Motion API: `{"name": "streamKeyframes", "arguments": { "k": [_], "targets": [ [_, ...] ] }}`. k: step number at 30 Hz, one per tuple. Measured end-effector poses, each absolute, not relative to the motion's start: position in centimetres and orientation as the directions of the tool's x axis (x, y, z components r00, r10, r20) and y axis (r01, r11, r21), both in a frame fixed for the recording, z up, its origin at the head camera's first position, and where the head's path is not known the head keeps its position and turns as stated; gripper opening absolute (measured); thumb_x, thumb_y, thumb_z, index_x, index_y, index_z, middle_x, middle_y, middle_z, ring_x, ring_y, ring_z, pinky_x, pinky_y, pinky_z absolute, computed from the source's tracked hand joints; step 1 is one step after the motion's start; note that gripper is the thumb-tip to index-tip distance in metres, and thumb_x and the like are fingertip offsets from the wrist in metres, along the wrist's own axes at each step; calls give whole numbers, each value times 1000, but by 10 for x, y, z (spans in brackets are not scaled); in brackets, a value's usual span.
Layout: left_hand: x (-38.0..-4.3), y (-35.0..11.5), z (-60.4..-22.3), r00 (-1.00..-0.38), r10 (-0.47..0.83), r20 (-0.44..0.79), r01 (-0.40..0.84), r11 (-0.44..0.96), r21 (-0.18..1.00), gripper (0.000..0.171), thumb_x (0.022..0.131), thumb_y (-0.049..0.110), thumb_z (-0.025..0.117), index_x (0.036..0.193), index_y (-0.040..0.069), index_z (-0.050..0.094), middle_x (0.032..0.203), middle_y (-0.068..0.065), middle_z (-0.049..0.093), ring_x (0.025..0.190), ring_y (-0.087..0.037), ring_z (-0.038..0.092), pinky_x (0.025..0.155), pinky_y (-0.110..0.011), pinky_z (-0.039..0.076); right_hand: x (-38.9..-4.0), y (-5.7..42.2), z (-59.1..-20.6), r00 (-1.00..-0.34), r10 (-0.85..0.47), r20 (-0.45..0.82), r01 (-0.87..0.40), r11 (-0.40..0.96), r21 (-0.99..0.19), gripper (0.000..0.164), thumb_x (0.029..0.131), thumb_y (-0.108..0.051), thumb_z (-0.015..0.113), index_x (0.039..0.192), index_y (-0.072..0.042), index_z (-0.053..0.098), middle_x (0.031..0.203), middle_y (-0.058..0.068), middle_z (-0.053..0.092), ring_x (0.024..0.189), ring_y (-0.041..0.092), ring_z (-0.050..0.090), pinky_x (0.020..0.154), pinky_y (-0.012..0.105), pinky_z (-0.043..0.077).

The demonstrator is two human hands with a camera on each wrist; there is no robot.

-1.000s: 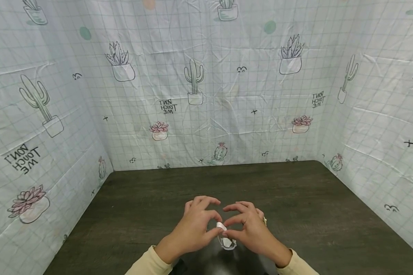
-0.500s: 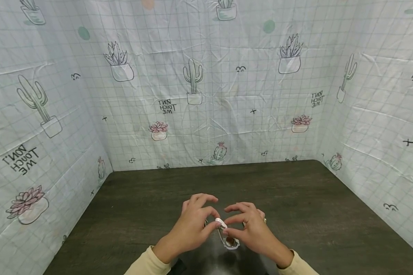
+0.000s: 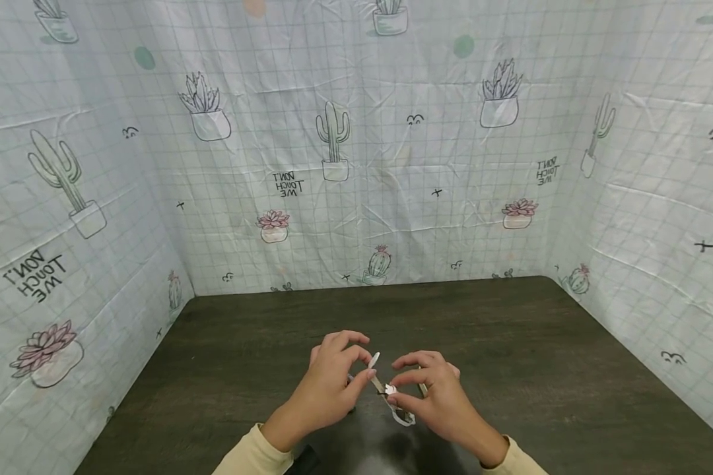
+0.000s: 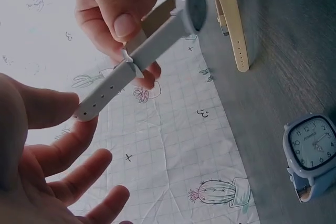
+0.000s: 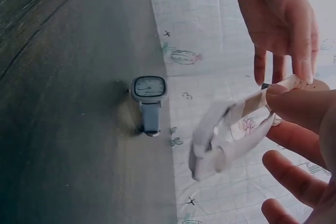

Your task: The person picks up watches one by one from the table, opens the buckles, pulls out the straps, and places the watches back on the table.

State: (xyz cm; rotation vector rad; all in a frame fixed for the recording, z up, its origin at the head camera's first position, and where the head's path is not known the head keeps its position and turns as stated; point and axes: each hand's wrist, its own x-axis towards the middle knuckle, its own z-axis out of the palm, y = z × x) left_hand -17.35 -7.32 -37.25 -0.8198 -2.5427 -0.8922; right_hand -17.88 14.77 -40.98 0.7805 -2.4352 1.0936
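A wristwatch with a pale, whitish strap (image 4: 107, 87) hangs between both hands above the table, its case (image 3: 403, 417) lowest in the head view. My left hand (image 3: 333, 375) pinches the holed tip of the strap between thumb and index finger. Around the buckle (image 4: 127, 56), my right hand (image 3: 436, 399) pinches the other strap part with thumb and fingertips. The holed strap lies through or against the buckle; I cannot tell whether the pin sits in a hole. In the left wrist view the watch face (image 4: 197, 6) is seen nearly edge-on.
On the dark wooden table (image 3: 243, 343) lie a watch with a cream-yellow strap (image 4: 235, 35) and a square-faced blue watch (image 4: 312, 145). My hands mostly hide both in the head view. A patterned curtain (image 3: 356, 218) encloses the table's back and sides.
My left hand has shifted slightly up and left, away from the right hand. The strap tip now stands out straight between them, where earlier it was bent at the fingertips.
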Motion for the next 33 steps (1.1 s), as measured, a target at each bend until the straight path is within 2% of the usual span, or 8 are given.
{"name": "streamKeyframes", "arguments": {
  "k": [9,16,26,33],
  "targets": [
    [-172,-70,-374,-786,422,451,611,638,468,7,94,29,65,94,23,66,129,4,56,123,-24,47,90,-49,35,-178,147,-411,-807,-336,486,-585,568,-579,15,75,-33,83,83,-41,73,106,-19,65,107,17,53,82,51,30],
    [-172,-67,-377,-775,440,454,629,607,485,8,93,30,66,97,23,66,129,3,56,123,-25,48,93,-55,36,-179,147,-413,-795,-327,511,-598,561,-572,20,71,-28,85,83,-39,74,106,-20,65,108,14,53,83,49,29],
    [-173,-66,-381,-781,451,432,624,590,512,5,92,32,68,92,28,65,129,4,56,124,-25,47,93,-53,35,-177,147,-408,-794,-336,506,-603,530,-596,19,77,-30,81,85,-43,72,109,-21,63,109,13,52,86,50,29],
    [-174,-65,-382,-769,431,471,635,596,491,6,90,31,71,90,27,66,126,6,57,121,-23,49,92,-54,36,-178,147,-407,-803,-336,492,-593,537,-601,19,77,-29,82,84,-44,71,108,-21,63,108,12,52,86,50,29]
  ]
}}
